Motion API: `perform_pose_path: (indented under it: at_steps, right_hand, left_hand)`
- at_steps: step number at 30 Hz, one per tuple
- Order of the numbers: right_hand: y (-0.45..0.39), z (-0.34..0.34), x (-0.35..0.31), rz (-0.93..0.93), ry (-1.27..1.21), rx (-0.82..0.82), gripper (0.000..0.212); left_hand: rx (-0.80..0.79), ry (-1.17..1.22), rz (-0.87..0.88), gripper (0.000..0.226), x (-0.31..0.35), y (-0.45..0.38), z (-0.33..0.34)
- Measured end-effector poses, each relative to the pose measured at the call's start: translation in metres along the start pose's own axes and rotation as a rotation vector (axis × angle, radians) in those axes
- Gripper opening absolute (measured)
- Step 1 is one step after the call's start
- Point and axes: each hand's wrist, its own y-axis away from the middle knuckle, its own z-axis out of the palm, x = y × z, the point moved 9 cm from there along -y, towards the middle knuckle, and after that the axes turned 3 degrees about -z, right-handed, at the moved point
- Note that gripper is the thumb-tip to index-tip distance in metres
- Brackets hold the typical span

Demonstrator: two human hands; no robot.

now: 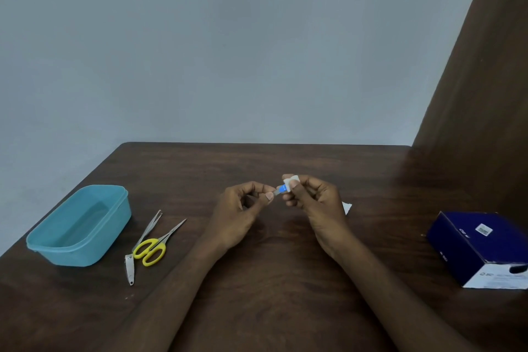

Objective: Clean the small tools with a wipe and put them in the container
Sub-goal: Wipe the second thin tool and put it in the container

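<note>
Both hands meet above the middle of the brown table point(257, 266). My left hand point(243, 208) pinches one end of a small blue-and-silver tool point(281, 189) between thumb and fingertip. My right hand point(311, 200) grips a white wipe point(293, 181) folded round the tool's other end. A teal container point(48, 240) stands open at the left. Beside it lie silver tweezers point(150, 227), yellow-handled scissors point(155, 246) and a silver nail clipper point(130, 268).
A dark blue box point(480, 246) with a white end sits at the right edge of the table. A scrap of white wrapper point(347, 206) lies just behind my right hand. A brown curtain point(485, 94) hangs at the far right.
</note>
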Motion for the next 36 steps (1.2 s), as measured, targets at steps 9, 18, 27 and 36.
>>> perform_pose_path:
  at_steps: [9,18,27,36]
  right_hand:
    - [0.0,0.002,-0.004,-0.036,-0.054,0.009,0.013]
    - [0.0,0.004,-0.002,0.012,-0.12,0.003,0.014]
    - [0.006,0.005,-0.006,0.031,0.013,-0.051,0.032]
    - [0.005,0.008,-0.006,0.067,-0.062,-0.086,0.032]
  left_hand:
    - [-0.021,0.023,-0.023,0.031,0.003,0.002,0.003]
    - [-0.004,0.025,-0.002,0.03,0.005,0.002,0.002]
    - [0.01,0.027,0.008,0.017,0.007,0.004,-0.001]
    - [0.082,0.004,0.016,0.017,0.001,0.0,-0.008]
